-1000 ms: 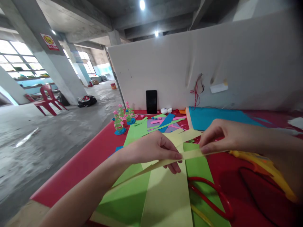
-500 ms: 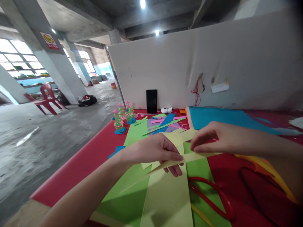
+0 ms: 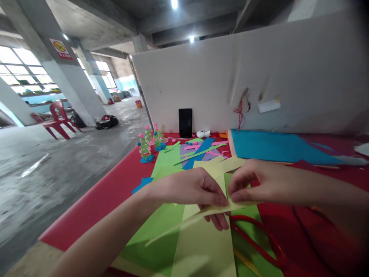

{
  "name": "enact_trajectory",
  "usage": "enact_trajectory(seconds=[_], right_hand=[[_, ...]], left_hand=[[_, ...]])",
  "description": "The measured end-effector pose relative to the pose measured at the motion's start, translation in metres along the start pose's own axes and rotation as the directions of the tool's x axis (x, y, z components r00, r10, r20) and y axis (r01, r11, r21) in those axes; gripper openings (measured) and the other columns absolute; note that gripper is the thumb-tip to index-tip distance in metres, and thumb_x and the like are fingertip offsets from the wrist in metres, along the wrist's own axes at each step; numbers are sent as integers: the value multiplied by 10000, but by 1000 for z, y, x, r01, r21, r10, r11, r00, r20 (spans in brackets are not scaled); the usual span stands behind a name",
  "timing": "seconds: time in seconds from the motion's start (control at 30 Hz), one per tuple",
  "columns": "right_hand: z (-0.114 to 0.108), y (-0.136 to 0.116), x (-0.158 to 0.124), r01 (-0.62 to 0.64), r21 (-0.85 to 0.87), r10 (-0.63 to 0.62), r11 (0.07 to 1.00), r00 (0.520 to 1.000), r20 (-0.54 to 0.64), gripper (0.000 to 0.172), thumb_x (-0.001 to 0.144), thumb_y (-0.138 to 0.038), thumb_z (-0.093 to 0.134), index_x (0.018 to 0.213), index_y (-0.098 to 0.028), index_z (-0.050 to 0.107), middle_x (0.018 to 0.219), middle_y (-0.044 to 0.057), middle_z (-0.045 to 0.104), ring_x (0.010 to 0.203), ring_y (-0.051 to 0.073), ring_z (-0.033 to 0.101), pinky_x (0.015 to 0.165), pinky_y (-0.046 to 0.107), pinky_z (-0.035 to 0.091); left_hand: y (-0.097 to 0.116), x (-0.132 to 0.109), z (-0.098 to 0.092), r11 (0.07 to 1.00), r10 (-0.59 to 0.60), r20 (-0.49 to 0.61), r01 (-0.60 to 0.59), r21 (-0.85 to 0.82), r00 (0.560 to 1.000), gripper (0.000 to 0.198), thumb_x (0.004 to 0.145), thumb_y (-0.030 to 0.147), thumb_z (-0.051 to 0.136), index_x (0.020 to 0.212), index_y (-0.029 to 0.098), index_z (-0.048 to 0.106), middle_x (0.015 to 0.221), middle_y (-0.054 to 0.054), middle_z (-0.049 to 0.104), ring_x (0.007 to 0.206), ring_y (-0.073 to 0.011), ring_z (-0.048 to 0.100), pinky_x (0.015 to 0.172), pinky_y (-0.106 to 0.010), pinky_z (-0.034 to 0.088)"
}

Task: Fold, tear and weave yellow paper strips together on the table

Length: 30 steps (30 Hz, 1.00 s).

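Note:
Both hands pinch one narrow pale yellow paper strip [image 3: 184, 222] above the red table [image 3: 95, 200]. My left hand [image 3: 187, 188] grips it between thumb and fingers near its middle. My right hand [image 3: 259, 184] pinches the same strip right beside the left fingertips, thumb and forefinger together. The strip's free end trails down to the left. Beneath lie a pale yellow sheet [image 3: 203, 246] and green sheets [image 3: 158, 246]. Red-handled scissors [image 3: 256, 242] rest just right of the hands.
Blue paper [image 3: 276, 148] lies at the back right. Small paper trees [image 3: 145, 148], coloured scraps [image 3: 198, 150], a black phone [image 3: 185, 123] and a white divider board [image 3: 245, 77] stand at the back. The table's left edge drops to a concrete floor with a red chair [image 3: 57, 119].
My right hand slid left along the strip until its fingertips met the left hand's. Both hands dropped slightly lower and the strip now sags more to the left.

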State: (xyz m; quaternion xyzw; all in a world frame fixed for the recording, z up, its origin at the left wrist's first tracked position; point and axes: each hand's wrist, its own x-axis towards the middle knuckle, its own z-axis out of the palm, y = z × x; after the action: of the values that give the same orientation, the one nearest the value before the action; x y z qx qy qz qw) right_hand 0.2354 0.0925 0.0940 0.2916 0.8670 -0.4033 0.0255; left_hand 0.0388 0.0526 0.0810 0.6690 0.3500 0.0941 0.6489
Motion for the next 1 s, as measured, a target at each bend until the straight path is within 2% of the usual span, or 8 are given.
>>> enact_trajectory(seconds=[0.27, 0.43, 0.57, 0.67, 0.73, 0.8, 0.9, 1.0], right_hand=[[-20, 0, -18, -100, 92, 92, 991, 992, 92, 189, 754, -306, 494, 698, -183, 626, 533, -20, 361, 494, 87, 298, 433, 219, 204], [-21, -3, -18, -143, 145, 129, 979, 987, 101, 165, 755, -247, 503, 690, -173, 636, 512, -26, 330, 473, 73, 266, 431, 220, 181], [-21, 2, -16, -99, 53, 93, 994, 991, 99, 194, 780, -308, 492, 732, -192, 639, 559, -12, 451, 514, 97, 396, 450, 211, 267], [-16, 1, -16, 31, -75, -36, 997, 997, -68, 189, 791, -345, 488, 885, -260, 629, 840, -10, 592, 780, 165, 530, 648, 229, 398], [-10, -4, -17, 119, -191, -158, 974, 967, -200, 267, 777, -364, 517, 1034, -311, 569, 1033, -32, 572, 959, 191, 503, 786, 248, 392], [-3, -9, -16, 182, -351, -288, 918, 917, -277, 369, 748, -389, 553, 1109, -316, 519, 1102, -28, 547, 1018, 207, 480, 819, 266, 389], [6, -13, -12, 190, -596, -459, 780, 821, -339, 331, 770, -403, 524, 1067, -261, 548, 1044, 10, 580, 973, 219, 507, 800, 307, 396], [10, -14, -7, 164, -689, -540, 706, 755, -373, 215, 834, -296, 441, 954, -210, 597, 934, 31, 616, 892, 203, 539, 788, 323, 387]], left_hand=[[4, -5, -3, 999, -39, 26, 39, -8, 999, 197, 796, 252, 498, 879, 169, 656, 787, -28, 685, 736, -125, 638, 627, -183, 484], [3, -3, -3, 998, 6, 79, -1, -62, 997, 189, 797, 235, 504, 882, 157, 654, 751, -27, 685, 721, -117, 638, 604, -169, 474], [2, 0, -5, 999, -17, 20, 18, -51, 1000, 151, 779, 196, 523, 811, 137, 658, 674, -23, 679, 619, -96, 628, 547, -154, 461], [-1, 3, -8, 991, -26, -44, 20, -134, 999, 130, 764, 186, 535, 768, 117, 645, 624, -27, 669, 556, -103, 617, 534, -178, 472], [-3, 4, -11, 970, 29, -32, -36, -239, 999, 149, 777, 168, 503, 752, 103, 635, 602, -34, 661, 552, -113, 618, 553, -197, 480], [-3, 5, -12, 933, 93, -14, -92, -347, 996, 188, 792, 136, 452, 740, 84, 625, 605, -55, 660, 574, -128, 625, 580, -217, 486], [-1, 3, -12, 873, 121, -25, -119, -473, 992, 235, 792, 103, 389, 717, 61, 608, 605, -90, 658, 596, -148, 630, 587, -231, 489], [1, 3, -14, 844, 116, -8, -103, -526, 993, 229, 782, 138, 401, 712, 55, 602, 608, -105, 658, 597, -160, 631, 570, -228, 489]])
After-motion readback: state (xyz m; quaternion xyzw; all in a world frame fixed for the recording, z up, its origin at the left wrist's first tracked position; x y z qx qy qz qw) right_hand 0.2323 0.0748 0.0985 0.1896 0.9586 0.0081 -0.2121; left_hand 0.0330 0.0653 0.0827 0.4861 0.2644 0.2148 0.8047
